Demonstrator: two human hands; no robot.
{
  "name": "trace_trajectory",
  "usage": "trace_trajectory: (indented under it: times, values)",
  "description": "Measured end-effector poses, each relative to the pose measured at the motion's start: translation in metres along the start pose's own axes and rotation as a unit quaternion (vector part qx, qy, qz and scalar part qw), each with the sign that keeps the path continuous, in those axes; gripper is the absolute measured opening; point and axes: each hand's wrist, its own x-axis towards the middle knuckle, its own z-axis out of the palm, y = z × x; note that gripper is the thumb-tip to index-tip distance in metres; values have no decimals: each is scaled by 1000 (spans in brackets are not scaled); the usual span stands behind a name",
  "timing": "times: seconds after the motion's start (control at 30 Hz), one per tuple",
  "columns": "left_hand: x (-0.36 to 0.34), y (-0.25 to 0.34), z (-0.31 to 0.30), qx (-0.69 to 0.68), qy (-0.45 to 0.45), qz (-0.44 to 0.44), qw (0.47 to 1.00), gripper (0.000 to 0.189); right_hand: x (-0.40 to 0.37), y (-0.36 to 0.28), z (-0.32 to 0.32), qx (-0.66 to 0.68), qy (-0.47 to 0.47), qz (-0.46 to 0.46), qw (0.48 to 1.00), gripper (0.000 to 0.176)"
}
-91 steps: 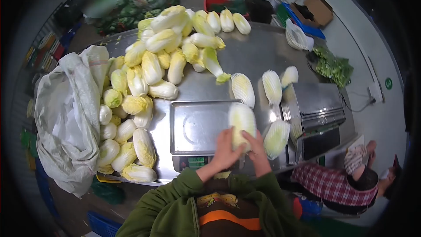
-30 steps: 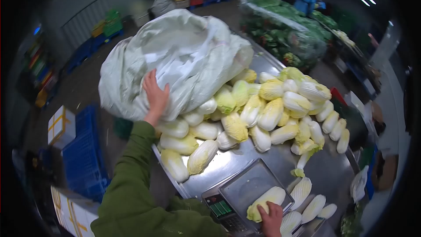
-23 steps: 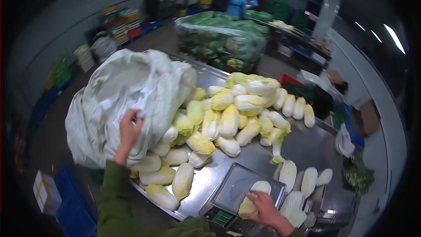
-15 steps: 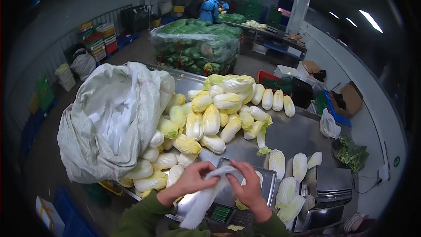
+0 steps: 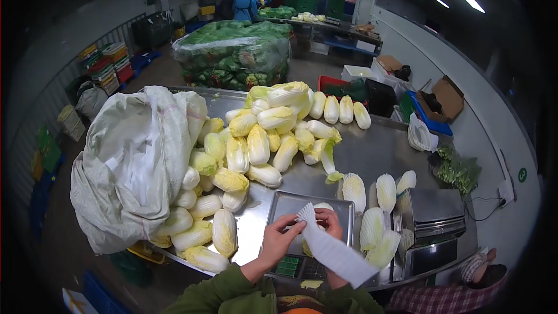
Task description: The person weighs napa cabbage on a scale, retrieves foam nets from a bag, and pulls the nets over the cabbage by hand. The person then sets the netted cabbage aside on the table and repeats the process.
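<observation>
Wht sleeve (image 5: 337, 250) — in both hands (image 5: 278, 237) (image 5: 329, 221)

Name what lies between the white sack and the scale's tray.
The head view shows cabbages beside the white sack, then a strip of bare metal tabletop before the scale's tray.

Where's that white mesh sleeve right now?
In the head view, the white mesh sleeve is low and right of centre, held between the person's left hand and right hand, partly overlapping the metal tray.
</observation>
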Motion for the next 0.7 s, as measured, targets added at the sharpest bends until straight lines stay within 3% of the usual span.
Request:
trace_trajectory:
  times: [0.03,0.17,0.2,0.23,0.3,0.33,0.37,0.4,0.43,0.5,0.53,0.57,0.63,0.7]
  values:
    - [0,-4,2,2,-1,-5,1000,25,-2,11,-1,103,-9,40,994,22]
    - [-5,-18,4,61,-4,-10,998,19,-4,37,-11,220,156,274,923,17]
    - [-3,-29,3,51,3,19,999,18,-9,28,-21,58,73,97,991,28]
    - [-3,-38,2,40,9,47,998,18,-6,19,-28,450,102,205,863,33]
    - [0,-31,5,31,3,31,999,18,-13,52,-41,479,119,348,797,36]
    - [4,-19,10,-161,1,-21,987,19,-20,44,-43,480,125,350,795,36]
    - [7,-12,14,-348,1,-75,935,19,-28,30,-46,510,39,437,740,34]
    - [11,-18,11,-380,-15,-66,923,20,-36,22,-51,530,-46,517,670,33]
    - [14,-13,16,-398,0,-98,912,20,-43,26,-59,529,-36,523,668,33]
    - [10,-17,14,-402,-74,-193,892,21,-65,37,-77,605,-210,483,597,37]
    - [3,-24,10,-389,-150,-245,876,25,-71,30,-79,479,-165,449,736,40]
    - [-5,-29,6,-367,-233,-314,844,28,-68,22,-88,534,-143,378,743,42]
    - [-28,-37,1,-310,-238,-478,787,32,-66,25,-110,630,-83,376,674,40]
    - [-38,-44,-4,-277,-278,-504,770,36,-76,34,-128,591,-87,419,684,40]
